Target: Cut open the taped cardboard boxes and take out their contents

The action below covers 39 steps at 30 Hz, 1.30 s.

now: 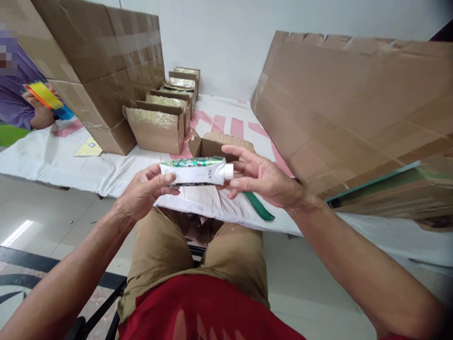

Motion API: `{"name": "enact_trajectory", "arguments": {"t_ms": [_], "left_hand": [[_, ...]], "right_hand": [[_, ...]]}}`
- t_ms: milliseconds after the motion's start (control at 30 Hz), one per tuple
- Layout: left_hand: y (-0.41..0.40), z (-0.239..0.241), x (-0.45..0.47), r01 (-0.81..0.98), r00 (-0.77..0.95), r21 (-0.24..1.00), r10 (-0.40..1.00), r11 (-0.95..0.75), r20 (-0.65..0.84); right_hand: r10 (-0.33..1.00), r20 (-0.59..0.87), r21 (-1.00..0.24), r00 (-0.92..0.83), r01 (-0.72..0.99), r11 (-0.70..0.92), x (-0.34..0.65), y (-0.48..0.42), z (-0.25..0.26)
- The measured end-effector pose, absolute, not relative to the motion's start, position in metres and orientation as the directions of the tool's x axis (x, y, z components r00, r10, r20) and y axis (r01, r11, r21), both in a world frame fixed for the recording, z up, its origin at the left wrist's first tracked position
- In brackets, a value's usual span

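A white toothpaste-style tube [193, 172] with a shiny green patterned edge lies sideways in front of me, its white cap [229, 171] pointing right. My left hand [150, 186] is closed on the tube's flat end, thumb on top. Around the cap end, my right hand [264, 177] has its fingers spread; whether a fingertip touches the tube I cannot tell. Behind the tube stands an open cardboard box [226, 141], partly hidden by it and my right hand. A green curved strip [260, 206] lies on the table under my right hand.
Stacked cartons [102, 61] rise at the left, beside a row of open boxes [155, 125]. A large carton [357, 104] fills the right. A white cloth [123, 175] covers the table. At far left, another person's hand [40, 111] holds a yellow and orange object [46, 96].
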<state>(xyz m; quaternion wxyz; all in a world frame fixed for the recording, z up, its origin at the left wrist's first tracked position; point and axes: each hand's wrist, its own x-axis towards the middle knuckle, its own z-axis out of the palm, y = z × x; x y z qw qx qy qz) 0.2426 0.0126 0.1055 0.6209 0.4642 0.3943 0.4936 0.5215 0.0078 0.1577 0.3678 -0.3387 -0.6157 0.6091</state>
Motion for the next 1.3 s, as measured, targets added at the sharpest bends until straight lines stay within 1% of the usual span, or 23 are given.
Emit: {"name": "enact_trajectory", "arguments": {"t_ms": [100,200,300,367,500,600,667,733,800,867,967,1067,1133,1300], "left_hand": [[0.011,0.097,0.237,-0.27,0.218,0.952,0.972,0.147,-0.089],[0.01,0.091,0.231,-0.275,0.22,0.946,0.969,0.171,-0.111],[0.007,0.087,0.225,-0.284,0.203,0.947,0.975,0.15,-0.094],[0.005,0.086,0.221,-0.285,0.188,0.951,0.979,0.125,-0.072],[0.001,0.085,0.218,-0.282,0.182,0.956,0.983,0.082,-0.03],[-0.002,0.082,0.215,-0.3,0.188,0.95,0.982,0.083,-0.026],[-0.004,0.078,0.211,-0.326,0.169,0.941,0.985,0.091,-0.036],[-0.005,0.071,0.203,-0.351,0.144,0.931,0.988,0.1,-0.052],[-0.004,0.062,0.19,-0.353,0.122,0.93,0.99,0.104,-0.064],[0.001,0.05,0.175,-0.329,0.097,0.939,0.993,0.101,-0.073],[0.02,0.031,0.148,-0.219,0.052,0.972,0.996,0.082,-0.072],[0.056,0.016,0.126,-0.017,0.04,0.999,0.999,0.035,-0.034],[0.087,0.008,0.115,0.078,0.033,0.997,0.999,0.016,-0.018],[0.176,-0.004,0.109,0.178,0.026,0.983,0.998,0.049,-0.054]], "right_hand": [[0.882,0.068,-0.997,-0.466,0.003,0.079,0.518,0.007,0.147],[0.903,0.117,-0.976,-0.413,0.119,0.181,0.513,0.009,0.135],[0.899,0.216,-0.9,-0.382,0.278,0.334,0.507,0.011,0.124],[0.887,0.269,-0.847,-0.374,0.346,0.403,0.503,0.012,0.118],[0.879,0.315,-0.795,-0.359,0.406,0.451,0.498,0.013,0.111],[0.883,0.298,-0.789,-0.363,0.426,0.442,0.495,0.014,0.108],[0.889,0.287,-0.811,-0.357,0.402,0.424,0.488,0.015,0.105],[0.912,0.25,-0.879,-0.324,0.319,0.354,0.475,0.017,0.097],[0.942,0.164,-0.953,-0.293,0.2,0.228,0.454,0.02,0.082],[0.954,0.092,-0.986,-0.286,0.11,0.128,0.43,0.028,0.062],[0.962,0.094,-0.99,-0.256,0.078,0.117,0.394,0.051,0.025],[0.975,0.143,-0.98,-0.172,0.111,0.164,0.369,0.082,-0.006],[0.98,0.156,-0.974,-0.121,0.143,0.173,0.359,0.105,-0.021],[0.996,0.091,-0.982,-0.024,0.166,0.093,0.343,0.155,-0.043]]}}
